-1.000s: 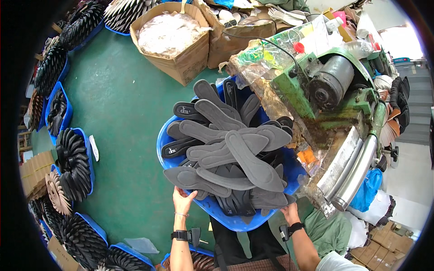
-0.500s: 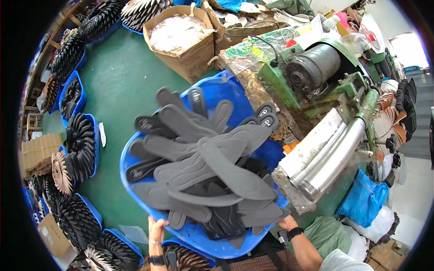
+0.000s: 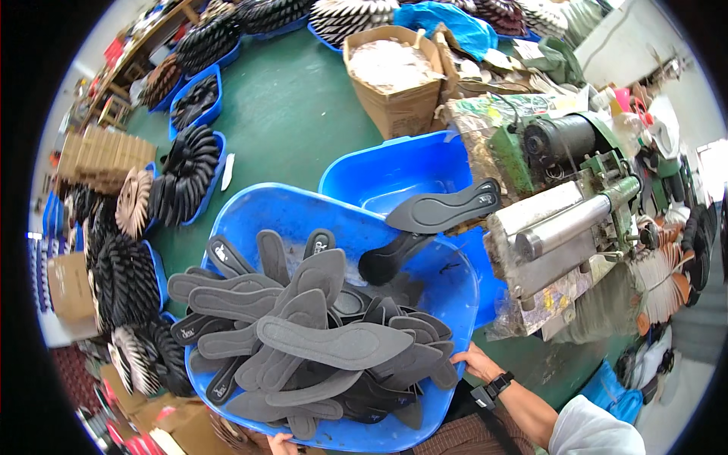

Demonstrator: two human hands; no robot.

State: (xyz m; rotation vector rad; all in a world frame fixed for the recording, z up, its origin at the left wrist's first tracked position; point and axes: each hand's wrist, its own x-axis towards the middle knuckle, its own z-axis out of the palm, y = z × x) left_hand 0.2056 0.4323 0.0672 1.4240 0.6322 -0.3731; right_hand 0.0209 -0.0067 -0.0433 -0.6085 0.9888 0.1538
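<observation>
While the right hand (image 3: 478, 363) held the tub (image 3: 262, 206) by its right rim, fingers bent at the edge, the left hand (image 3: 282, 444) showed only in part at the tub's near rim, and how far it was closed could not be told. Both were at the tub, which lay ahead of the left hand and leftward and ahead of the right. Its long axis was hard to judge through the lens's bend; within it the heap (image 3: 303, 360) of insoles sat toward the near left, its top insole (image 3: 334, 343) roughly crosswise, with bare wall along the far side. A loose insole (image 3: 436, 211) overlapped the tub's far right rim, pointing outward, contact uncertain. Just beyond that rim stood a bin (image 3: 394, 178), and to the tub's far right a machine (image 3: 557, 140) with a roller (image 3: 561, 229) crowded that side. Floor (image 3: 280, 144) stretched beyond the tub's far left edge, offering more room.
</observation>
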